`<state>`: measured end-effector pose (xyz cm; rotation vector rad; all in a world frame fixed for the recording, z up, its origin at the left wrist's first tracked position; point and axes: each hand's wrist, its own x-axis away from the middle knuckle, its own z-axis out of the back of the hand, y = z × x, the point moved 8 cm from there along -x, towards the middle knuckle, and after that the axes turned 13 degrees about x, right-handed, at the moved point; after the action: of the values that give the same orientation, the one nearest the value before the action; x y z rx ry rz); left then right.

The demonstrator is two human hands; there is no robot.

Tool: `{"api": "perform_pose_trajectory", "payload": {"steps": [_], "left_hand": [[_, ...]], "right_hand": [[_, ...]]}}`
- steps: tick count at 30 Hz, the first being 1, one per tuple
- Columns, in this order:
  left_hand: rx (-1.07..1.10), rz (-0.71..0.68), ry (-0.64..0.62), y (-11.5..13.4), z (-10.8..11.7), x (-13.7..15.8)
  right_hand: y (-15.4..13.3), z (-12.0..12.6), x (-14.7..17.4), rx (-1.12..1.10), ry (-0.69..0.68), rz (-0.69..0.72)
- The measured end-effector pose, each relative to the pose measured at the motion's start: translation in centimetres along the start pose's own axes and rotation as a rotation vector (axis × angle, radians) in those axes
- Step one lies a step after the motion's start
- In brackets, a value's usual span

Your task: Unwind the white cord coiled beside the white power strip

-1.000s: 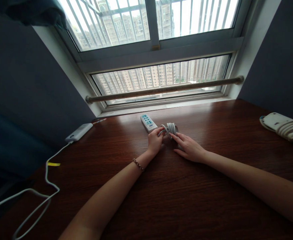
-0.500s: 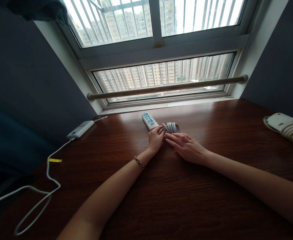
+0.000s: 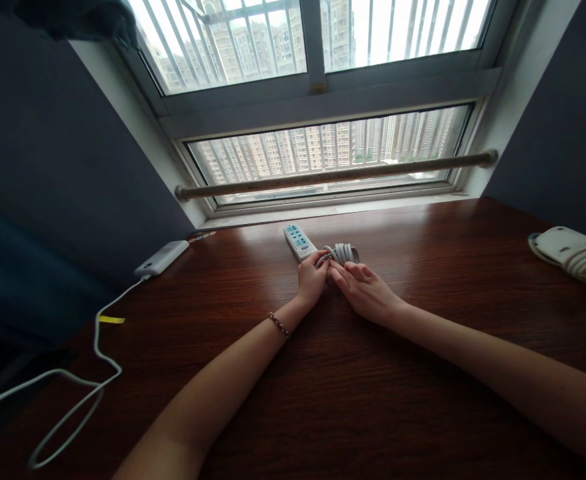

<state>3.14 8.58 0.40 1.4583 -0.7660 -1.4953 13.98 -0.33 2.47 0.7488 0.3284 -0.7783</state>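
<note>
No brand name or lettering can be read anywhere; the only markings are the blue socket faces on the white power strip (image 3: 299, 242), too small to make out, and a plain yellow tag (image 3: 111, 320) on a loose white cable (image 3: 80, 387) at the lower left of the frame. The power strip lies flat on the dark wooden table (image 3: 353, 400) just above the centre of the frame, its long axis running from upper left to lower right, its far end toward the window (image 3: 323, 143) and its near end toward the hands. Its grey cord is gathered into a coiled bundle (image 3: 343, 253) just right of the strip's near end. The left hand (image 3: 311, 280) curls its fingers closed on the cord where strip and bundle meet. The right hand (image 3: 365, 290) lies beside it, fingers bent loosely at the near edge of the bundle and touching it; whether it grips a strand cannot be told. A white power bank (image 3: 161, 258) sits at the left, and a second white strip with wound cord (image 3: 573, 252) at the right edge.
</note>
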Motion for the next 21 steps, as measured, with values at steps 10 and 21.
{"api": "perform_pose_trajectory", "payload": {"steps": [10, 21], "left_hand": [[-0.042, -0.030, 0.041, 0.2, 0.4, 0.1], [0.046, 0.049, 0.165, -0.5, 1.5, 0.3]], "right_hand": [[0.2, -0.6, 0.4, -0.042, -0.046, -0.053], [0.5, -1.3, 0.8, -0.080, -0.092, -0.130]]}}
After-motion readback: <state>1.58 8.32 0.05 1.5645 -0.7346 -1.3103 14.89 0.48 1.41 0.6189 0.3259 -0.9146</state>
